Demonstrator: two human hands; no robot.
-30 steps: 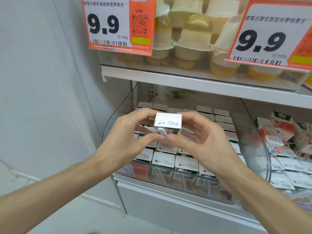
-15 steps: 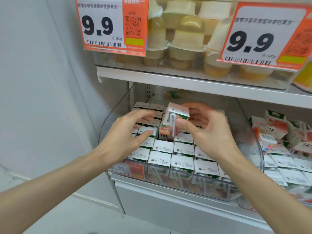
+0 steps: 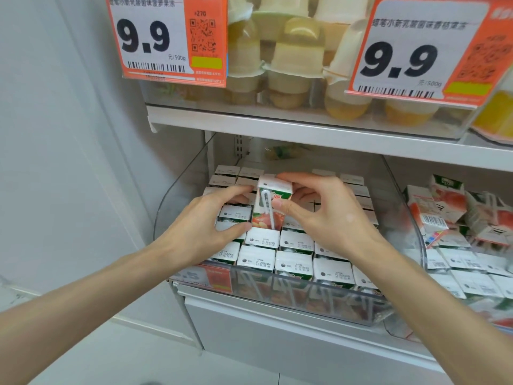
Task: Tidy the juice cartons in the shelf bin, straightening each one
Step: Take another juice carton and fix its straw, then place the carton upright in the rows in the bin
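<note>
One white-and-green juice carton [image 3: 273, 202] is pinched by right hand [image 3: 327, 218] fingers; left hand [image 3: 200, 226] fingers are spread. Neighbouring cartons [image 3: 296, 241] could be dented by forcing.

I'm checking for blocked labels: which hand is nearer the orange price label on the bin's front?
Left. The left hand is over the cartons just above the orange price label; the right hand is farther right, pinching the raised carton.

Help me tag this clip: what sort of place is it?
Probably a shop aisle: orange price tags with barcodes on the upper shelf, and a clear bin holding rows of identical juice cartons.
</note>
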